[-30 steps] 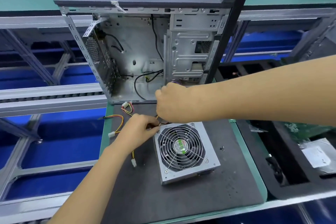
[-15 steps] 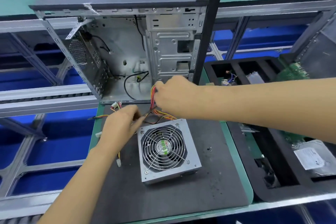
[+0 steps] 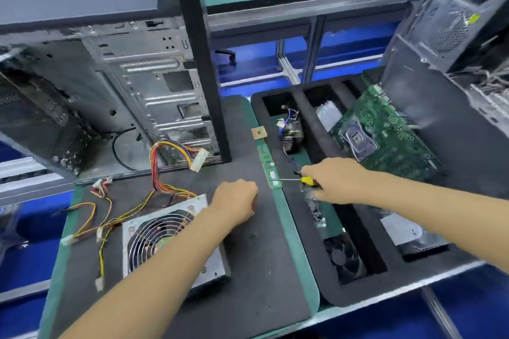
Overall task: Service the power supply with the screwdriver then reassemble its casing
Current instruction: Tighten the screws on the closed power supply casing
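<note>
Right hand (image 3: 334, 181) has its grip clamped on the yellow-handled screwdriver (image 3: 298, 179) over the black foam tray (image 3: 300, 217), shaft pointing left across a narrow green circuit strip (image 3: 268, 166). Left hand (image 3: 237, 201) hovers curled into a loose fist over the dark mat (image 3: 261, 256), gripping nothing I can see. The power supply (image 3: 165, 239) sits fan-up on the surface under that forearm, its coloured wires (image 3: 165, 162) trailing to the open computer case (image 3: 115, 85).
</note>
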Motion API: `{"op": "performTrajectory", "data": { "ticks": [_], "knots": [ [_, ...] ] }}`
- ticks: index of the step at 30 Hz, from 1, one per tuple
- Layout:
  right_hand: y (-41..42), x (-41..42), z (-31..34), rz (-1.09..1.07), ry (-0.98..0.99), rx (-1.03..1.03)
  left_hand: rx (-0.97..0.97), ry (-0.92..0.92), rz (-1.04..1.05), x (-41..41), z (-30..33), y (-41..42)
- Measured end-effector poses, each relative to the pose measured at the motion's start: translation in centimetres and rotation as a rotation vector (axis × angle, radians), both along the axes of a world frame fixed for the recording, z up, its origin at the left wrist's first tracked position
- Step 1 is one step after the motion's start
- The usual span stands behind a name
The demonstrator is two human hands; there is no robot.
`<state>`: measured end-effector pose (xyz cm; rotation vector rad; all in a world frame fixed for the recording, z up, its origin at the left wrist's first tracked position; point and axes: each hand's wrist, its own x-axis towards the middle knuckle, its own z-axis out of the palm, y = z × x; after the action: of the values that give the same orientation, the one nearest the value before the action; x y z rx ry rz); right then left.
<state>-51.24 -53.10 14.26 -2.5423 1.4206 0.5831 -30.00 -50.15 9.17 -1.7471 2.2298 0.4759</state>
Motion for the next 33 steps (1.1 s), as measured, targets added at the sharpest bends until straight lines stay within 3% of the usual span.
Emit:
{"op": "performTrajectory", "data": {
  "ticks": [6,9,11,14,20,25,29,33],
  "knots": [
    [-2.2,-4.7,-6.4,-0.041,-0.070,-0.074,0.174,-0.074,0.054,-1.3,-2.2,-0.5],
    [-3.4,-5.3,-8.9,-0.001,-0.074,-0.097,0.055,-0.123,0.048,-2.2,-2.1,-0.7],
    [-4.1,-5.2,-9.9,0.033,-0.119,-0.125,-0.059,0.034,0.039,-4.1,-2.4,-0.7],
    [-5.3,-5.3,-10.1,0.023,-0.197,-0.120,-0.013,0.245,-0.090,-8.7,-3.3,-0.7],
    [-8.0,-6.1,-9.4,-0.094,-0.319,0.005,0.004,0.019,-0.265,-14.0,-5.7,-3.7],
    [-9.2,-6.3,-9.5,-0.139,-0.362,0.109,0.147,-0.159,-0.224,-16.9,-8.2,-6.1],
    [-9.4,-6.6,-9.6,-0.163,-0.380,0.171,0.207,-0.171,-0.121,-17.9,-10.2,-6.9],
    [-9.4,-6.8,-9.4,-0.169,-0.394,0.189,0.176,-0.176,-0.159,-18.3,-11.0,-7.1]
  ]
}}
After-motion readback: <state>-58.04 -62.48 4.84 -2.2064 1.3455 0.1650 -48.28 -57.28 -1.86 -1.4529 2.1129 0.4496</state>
